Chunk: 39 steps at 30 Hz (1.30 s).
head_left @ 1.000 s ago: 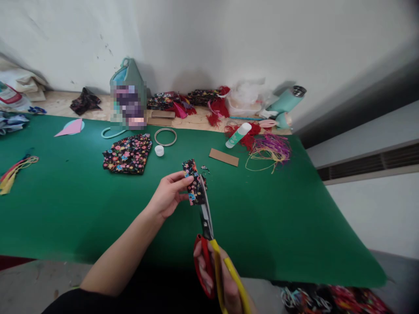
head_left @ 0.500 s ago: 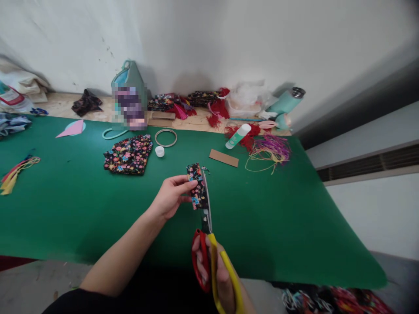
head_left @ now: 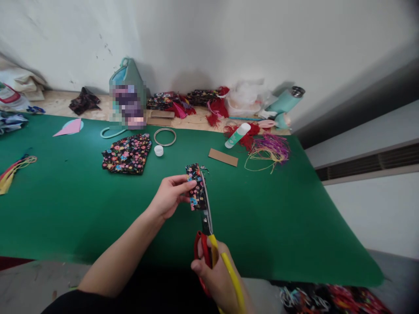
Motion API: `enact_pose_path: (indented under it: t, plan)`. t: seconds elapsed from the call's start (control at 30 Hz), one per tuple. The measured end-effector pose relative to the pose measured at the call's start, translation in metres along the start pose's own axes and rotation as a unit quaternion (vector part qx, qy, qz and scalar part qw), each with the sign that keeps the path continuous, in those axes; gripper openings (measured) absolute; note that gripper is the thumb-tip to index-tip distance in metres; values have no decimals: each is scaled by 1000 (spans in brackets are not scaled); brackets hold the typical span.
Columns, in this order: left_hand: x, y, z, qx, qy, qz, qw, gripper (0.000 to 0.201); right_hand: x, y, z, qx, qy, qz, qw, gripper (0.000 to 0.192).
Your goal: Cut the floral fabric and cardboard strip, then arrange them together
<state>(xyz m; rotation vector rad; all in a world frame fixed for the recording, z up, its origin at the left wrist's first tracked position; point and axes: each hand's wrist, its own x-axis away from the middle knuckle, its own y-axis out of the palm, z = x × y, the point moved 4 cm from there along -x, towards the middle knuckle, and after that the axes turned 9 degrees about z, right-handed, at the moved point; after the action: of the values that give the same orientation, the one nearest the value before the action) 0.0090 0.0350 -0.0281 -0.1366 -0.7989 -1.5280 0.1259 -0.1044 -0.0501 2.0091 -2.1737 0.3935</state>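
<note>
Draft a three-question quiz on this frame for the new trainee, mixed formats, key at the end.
1. Which hand holds the scissors? A) left B) right C) both
2. True or false: the white cap is apart from the cardboard strip.
3. Fill in: the scissors' ____ are at the right edge of the floral piece held in the left hand.

Key:
1. B, the right hand.
2. True; both are on the green table cover, well separated.
3. blades.
</note>
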Motion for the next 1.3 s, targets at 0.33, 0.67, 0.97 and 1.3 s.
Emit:
enact_pose_path:
  t: [0.33, 0.67, 0.97, 1.3]
  plan:
    - [1, 2, -1, 11, 0, 9, 1000, 37, 4, -3, 8, 36, 25, 24, 999, 61]
    - [3, 5, 0, 21, -17, 9, 1000, 40, 10, -7, 0, 72, 75, 69, 992, 71]
    - [2, 4, -2, 26, -21, 2, 999, 36, 8, -2, 11, -34, 57, 37, 997, 67]
    - [0, 7, -2, 63, -47, -47, 996, 30, 9, 19, 20, -305, 89, -127, 940, 85]
